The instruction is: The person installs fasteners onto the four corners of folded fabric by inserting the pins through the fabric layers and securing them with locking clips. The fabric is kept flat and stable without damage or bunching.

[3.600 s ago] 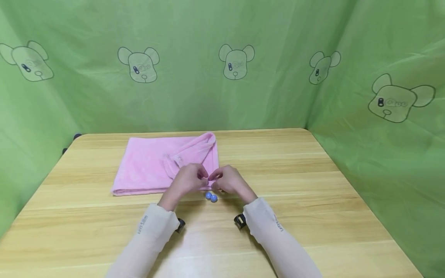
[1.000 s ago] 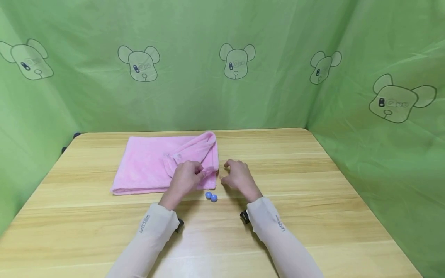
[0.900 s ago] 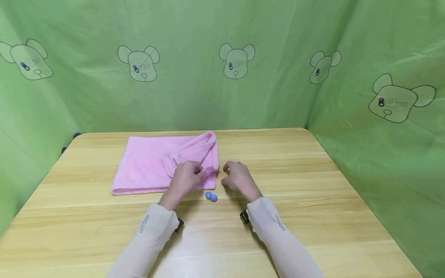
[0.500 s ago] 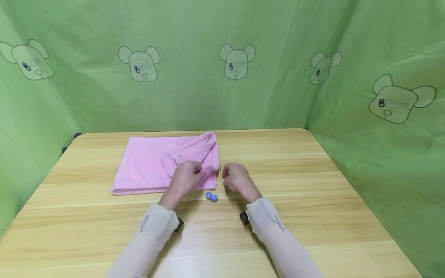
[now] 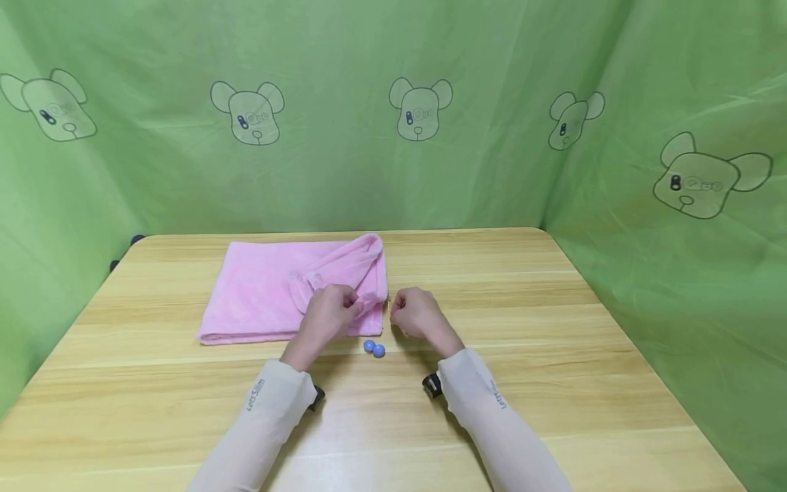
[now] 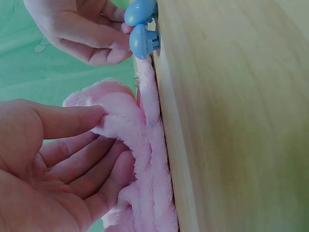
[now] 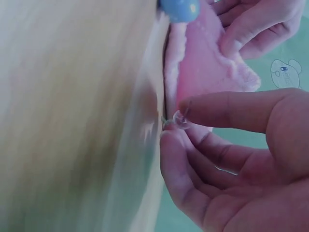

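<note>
A pink fleece cloth [image 5: 258,287] lies folded on the table, its right part turned back. My left hand [image 5: 328,312] pinches the edge of the turned-back layer between thumb and fingers, lifting it in the left wrist view. Just right of the cloth, my right hand [image 5: 421,313] holds a small clear piece [image 7: 182,120] with a thin pin between thumb and fingertips. Two blue mushroom-shaped clips [image 5: 369,346] sit side by side in front of the cloth's near right corner. Their rounded heads and short stems show in the left wrist view.
The wooden table [image 5: 522,383] reaches back to a green curtain [image 5: 332,178] printed with bear heads, which also encloses both sides. A thin gold-coloured sliver [image 5: 389,305] shows between the cloth's right edge and my right hand.
My right hand has drawn away from the cloth to the right, and its spread fingers have since come together. My left hand keeps its pinch on the cloth. The blue clips stay put.
</note>
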### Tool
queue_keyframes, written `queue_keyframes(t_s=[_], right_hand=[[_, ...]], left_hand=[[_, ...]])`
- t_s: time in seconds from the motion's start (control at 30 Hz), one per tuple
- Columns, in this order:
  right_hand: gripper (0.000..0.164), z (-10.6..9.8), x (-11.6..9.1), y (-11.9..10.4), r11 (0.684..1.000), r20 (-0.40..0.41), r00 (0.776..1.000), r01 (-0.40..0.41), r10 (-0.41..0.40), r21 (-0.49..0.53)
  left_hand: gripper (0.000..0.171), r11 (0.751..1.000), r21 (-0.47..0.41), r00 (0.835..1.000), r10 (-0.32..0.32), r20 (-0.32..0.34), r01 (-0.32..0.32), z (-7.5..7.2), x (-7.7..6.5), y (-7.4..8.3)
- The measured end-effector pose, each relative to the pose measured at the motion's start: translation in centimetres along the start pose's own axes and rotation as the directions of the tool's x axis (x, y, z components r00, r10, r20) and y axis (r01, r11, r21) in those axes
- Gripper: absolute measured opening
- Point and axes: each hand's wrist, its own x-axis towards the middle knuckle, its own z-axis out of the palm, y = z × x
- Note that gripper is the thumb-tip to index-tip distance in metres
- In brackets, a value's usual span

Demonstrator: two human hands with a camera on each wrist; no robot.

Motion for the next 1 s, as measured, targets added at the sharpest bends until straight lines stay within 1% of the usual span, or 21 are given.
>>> queue_keyframes(t_s=[0.1, 0.3, 0.5, 0.77, 0.9, 1.0], right_hand=[[0.006, -0.05, -0.01, -0.02, 0.998, 0.022, 1.000, 0.020, -0.022, 0.059], [0.011, -0.40, 0.03, 0.01, 0.978, 0.069, 0.996, 0.048, -0.064, 0.204], [0.004, -0.34, 0.22, 0.04, 0.968, 0.074, 0.993, 0.074, -0.094, 0.241], [0.007, 0.15, 0.09, -0.48, 0.945, 0.053, 0.994, 0.077, -0.099, 0.317], [0.012, 0.22, 0.05, -0.68, 0.934, 0.048, 0.995, 0.066, -0.088, 0.352], [0.009, 0.24, 0.09, -0.72, 0.921, 0.065, 0.996, 0.036, -0.066, 0.387]], left_hand=[[0.005, 1.000, -0.004, 1.000, -0.004, 0.002, 0.004, 0.01, 0.02, 0.03], [0.005, 1.000, -0.001, 1.000, 0.001, 0.003, -0.001, -0.02, 0.02, 0.05], [0.005, 1.000, -0.014, 1.000, 0.008, -0.004, -0.008, -0.02, 0.00, -0.05], [0.006, 0.999, -0.005, 0.999, 0.033, -0.020, -0.033, -0.09, -0.06, -0.12], [0.007, 0.999, -0.003, 0.999, 0.041, -0.028, -0.041, -0.07, -0.01, -0.20], [0.008, 0.999, -0.001, 0.999, 0.045, -0.028, -0.045, -0.08, 0.03, -0.21]])
